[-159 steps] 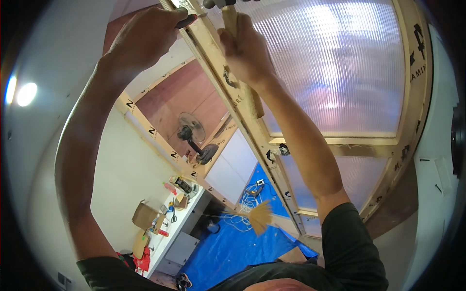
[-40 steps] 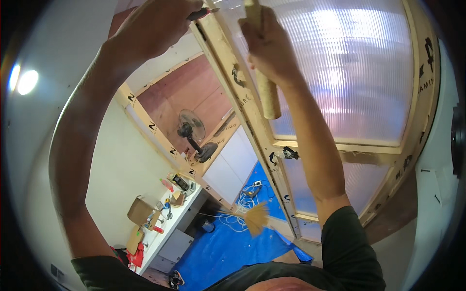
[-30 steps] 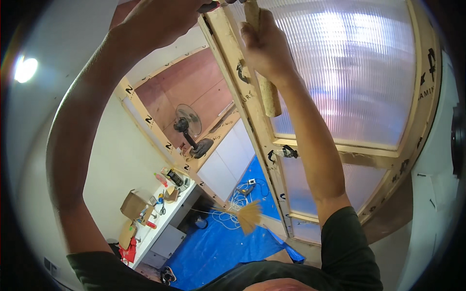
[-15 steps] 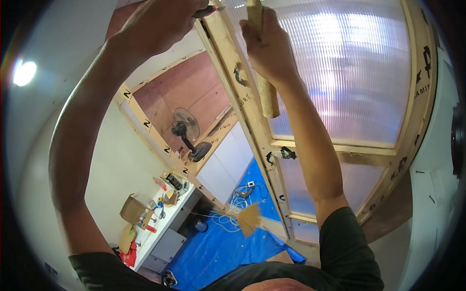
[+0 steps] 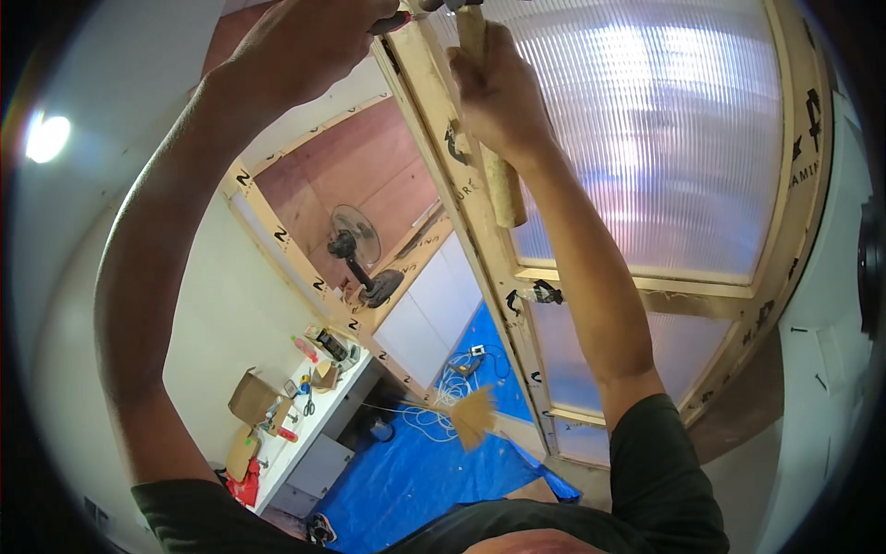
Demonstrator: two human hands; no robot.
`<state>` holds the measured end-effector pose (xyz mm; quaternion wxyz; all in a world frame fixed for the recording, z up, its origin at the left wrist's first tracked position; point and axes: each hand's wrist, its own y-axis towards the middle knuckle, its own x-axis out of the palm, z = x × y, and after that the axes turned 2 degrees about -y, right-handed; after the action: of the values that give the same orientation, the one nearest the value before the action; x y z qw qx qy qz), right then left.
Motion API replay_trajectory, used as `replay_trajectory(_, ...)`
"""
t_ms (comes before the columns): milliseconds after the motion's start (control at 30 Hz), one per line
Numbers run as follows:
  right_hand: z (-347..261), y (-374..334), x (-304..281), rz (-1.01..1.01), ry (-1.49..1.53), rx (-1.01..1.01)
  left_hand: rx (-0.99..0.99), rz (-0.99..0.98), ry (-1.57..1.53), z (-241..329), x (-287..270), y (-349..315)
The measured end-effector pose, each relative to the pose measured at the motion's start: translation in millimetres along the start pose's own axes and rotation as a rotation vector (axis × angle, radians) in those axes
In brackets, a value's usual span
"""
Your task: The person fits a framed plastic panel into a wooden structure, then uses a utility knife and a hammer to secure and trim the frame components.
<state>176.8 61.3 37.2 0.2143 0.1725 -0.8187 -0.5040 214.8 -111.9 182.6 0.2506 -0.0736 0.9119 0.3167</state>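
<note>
Up at the top edge, my left hand [image 5: 337, 46] is closed around a tool with a red-and-black handle [image 5: 391, 23]. That tool lies against the upper part of a pale wooden door frame [image 5: 466, 198], and its kind is hard to make out. My right hand [image 5: 503, 102] grips the wooden handle of a hammer [image 5: 504, 189], the lower end of which sticks out below my fist. The hammer's dark head shows only partly at the top edge, close to the red-and-black-handled tool. Behind my right hand, a ribbed translucent panel [image 5: 646, 157] fills the frame.
Beyond the opening stand a fan [image 5: 355, 245] on a wooden ledge and a white counter [image 5: 300, 443] bearing an open cardboard box [image 5: 254, 399], scissors and bottles. A broom [image 5: 473, 417], tangled white cable and a power tool lie over a blue tarp [image 5: 415, 480].
My right hand has shifted slightly left with the hammer, bringing its head into view beside the left-hand tool. My left hand has stayed almost still.
</note>
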Motion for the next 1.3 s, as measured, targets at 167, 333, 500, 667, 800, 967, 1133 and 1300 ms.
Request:
replay_trajectory(167,-6,-1,-2,0.018,0.012,0.053,0.179,0.198,0.059,-2,0,-2)
replay_trajectory(333,-6,-8,1,0.07,0.052,0.023,0.064,0.061,0.029,-5,1,10)
replay_trajectory(500,-2,-1,3,0.003,-0.027,0.01,0.184,0.173,0.146,-10,11,16)
replay_trajectory(667,-8,1,-12,0.032,0.088,0.052,0.27,0.271,-0.076,-21,25,13)
replay_trajectory(800,0,1,-5,-0.035,0.007,0.061,0.243,0.299,-0.031,-17,25,13)
replay_trajectory(967,-21,5,-24,0.025,0.045,0.083,0.243,0.288,-0.066,-18,24,12)
replay_trajectory(1133,-4,3,-11,-0.058,0.021,0.067,0.254,0.279,-0.061,-20,24,13)
replay_trajectory(1300,-6,3,-20,-0.034,0.088,0.048,0.265,0.31,-0.111,-22,27,10)
